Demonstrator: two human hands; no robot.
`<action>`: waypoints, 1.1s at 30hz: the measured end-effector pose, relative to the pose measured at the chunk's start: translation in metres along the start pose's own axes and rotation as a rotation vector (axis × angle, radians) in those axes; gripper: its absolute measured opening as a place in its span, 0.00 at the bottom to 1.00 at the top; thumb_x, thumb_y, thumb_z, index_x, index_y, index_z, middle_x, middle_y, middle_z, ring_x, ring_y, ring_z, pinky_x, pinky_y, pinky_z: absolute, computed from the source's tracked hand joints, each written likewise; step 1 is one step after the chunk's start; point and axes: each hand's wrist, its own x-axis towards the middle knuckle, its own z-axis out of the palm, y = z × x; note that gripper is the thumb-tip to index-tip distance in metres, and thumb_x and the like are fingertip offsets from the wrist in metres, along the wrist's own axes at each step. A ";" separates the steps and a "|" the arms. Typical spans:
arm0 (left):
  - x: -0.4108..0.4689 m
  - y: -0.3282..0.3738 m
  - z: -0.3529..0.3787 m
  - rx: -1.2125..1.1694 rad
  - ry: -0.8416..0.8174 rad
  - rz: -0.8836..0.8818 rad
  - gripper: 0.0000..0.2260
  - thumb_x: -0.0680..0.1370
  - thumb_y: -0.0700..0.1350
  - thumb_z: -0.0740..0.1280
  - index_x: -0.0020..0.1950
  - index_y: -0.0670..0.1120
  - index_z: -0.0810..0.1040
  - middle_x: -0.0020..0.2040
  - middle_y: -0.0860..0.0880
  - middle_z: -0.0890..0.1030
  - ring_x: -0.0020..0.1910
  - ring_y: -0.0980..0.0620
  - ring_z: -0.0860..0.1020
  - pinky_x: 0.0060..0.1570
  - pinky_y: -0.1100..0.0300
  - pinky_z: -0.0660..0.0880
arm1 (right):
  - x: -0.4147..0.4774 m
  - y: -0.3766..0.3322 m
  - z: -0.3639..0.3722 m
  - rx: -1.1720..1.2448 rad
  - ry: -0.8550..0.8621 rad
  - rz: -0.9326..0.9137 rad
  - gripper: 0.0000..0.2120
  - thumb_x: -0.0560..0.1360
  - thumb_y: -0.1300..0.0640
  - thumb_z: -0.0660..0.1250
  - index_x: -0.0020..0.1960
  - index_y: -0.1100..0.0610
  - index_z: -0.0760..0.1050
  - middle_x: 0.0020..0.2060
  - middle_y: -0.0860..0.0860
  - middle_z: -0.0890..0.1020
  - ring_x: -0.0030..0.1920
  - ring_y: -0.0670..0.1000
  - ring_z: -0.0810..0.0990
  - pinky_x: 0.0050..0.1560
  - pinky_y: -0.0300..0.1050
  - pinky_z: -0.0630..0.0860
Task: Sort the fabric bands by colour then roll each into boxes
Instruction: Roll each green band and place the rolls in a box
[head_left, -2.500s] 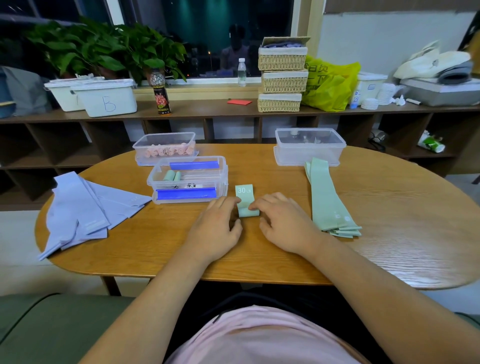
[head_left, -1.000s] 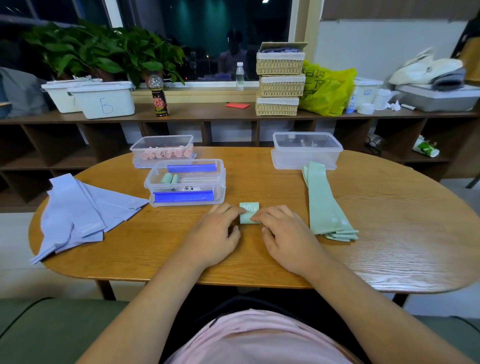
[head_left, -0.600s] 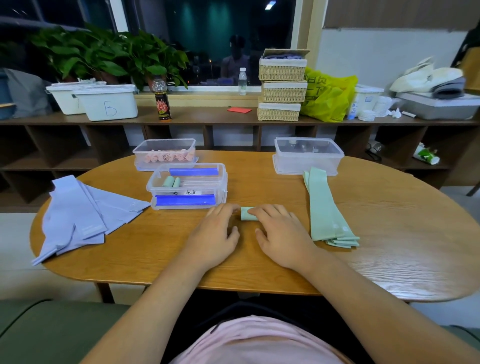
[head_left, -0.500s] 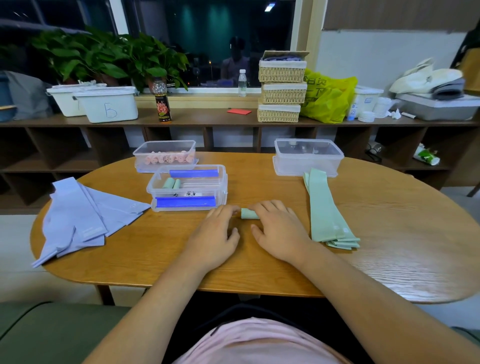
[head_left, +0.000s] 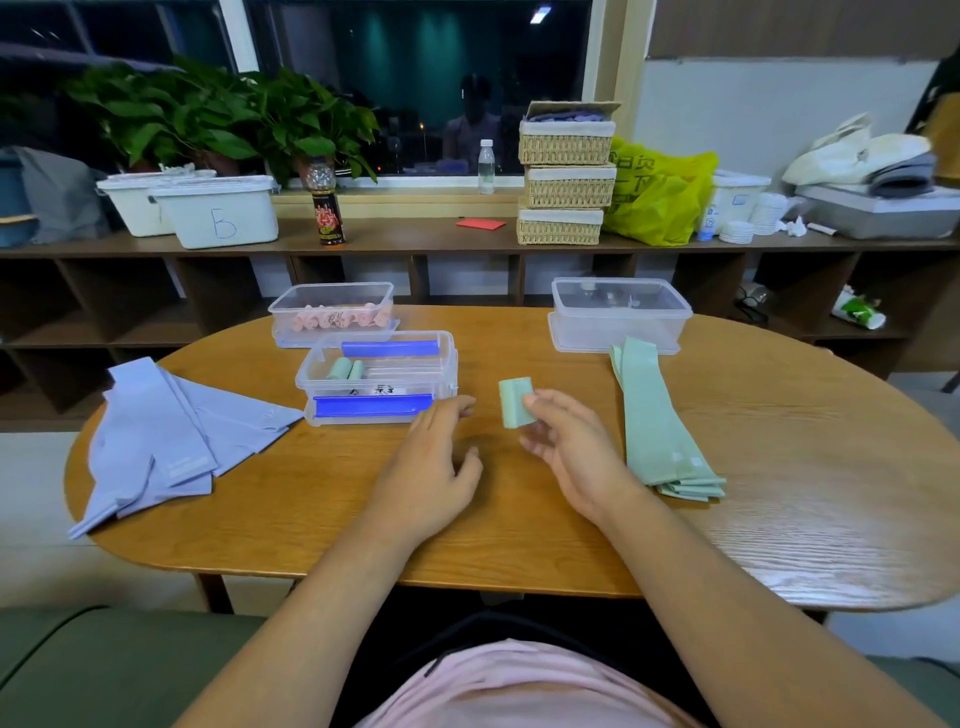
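The right hand (head_left: 569, 447) pinches a rolled green band (head_left: 515, 401); the left hand (head_left: 434, 467), just beside it, lies relaxed, fingers loose.

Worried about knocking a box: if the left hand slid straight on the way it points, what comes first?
Probably nothing: the left hand points just right of the blue-clipped box, onto bare table, though the margin looks slim.

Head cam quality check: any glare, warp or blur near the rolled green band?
Head view: wide-angle warp bows the shelf and the table edges. There is a pale sheen on the table's right side. The window mirrors a ceiling light. The right hand shows a slight smear at its lower fingers, but the rolled green band is sharp enough to read.
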 end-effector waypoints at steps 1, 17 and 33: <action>-0.001 0.001 -0.001 -0.006 -0.011 0.030 0.28 0.81 0.50 0.69 0.80 0.56 0.65 0.75 0.59 0.72 0.74 0.62 0.68 0.73 0.56 0.71 | -0.004 -0.002 0.001 0.120 -0.050 0.053 0.13 0.84 0.54 0.69 0.65 0.59 0.82 0.51 0.54 0.84 0.52 0.52 0.82 0.60 0.51 0.79; -0.002 0.006 0.000 -0.060 0.039 0.066 0.30 0.74 0.61 0.78 0.73 0.55 0.75 0.66 0.60 0.80 0.65 0.60 0.77 0.65 0.60 0.74 | -0.018 0.007 0.019 -0.117 -0.278 0.033 0.14 0.87 0.58 0.62 0.68 0.61 0.79 0.53 0.53 0.86 0.56 0.52 0.81 0.62 0.52 0.78; -0.003 0.002 0.003 0.087 0.008 0.056 0.30 0.74 0.63 0.77 0.74 0.57 0.76 0.64 0.58 0.83 0.61 0.57 0.80 0.57 0.62 0.75 | -0.020 0.011 0.017 -0.196 -0.193 -0.062 0.12 0.78 0.61 0.77 0.60 0.61 0.83 0.52 0.60 0.88 0.51 0.55 0.85 0.58 0.52 0.82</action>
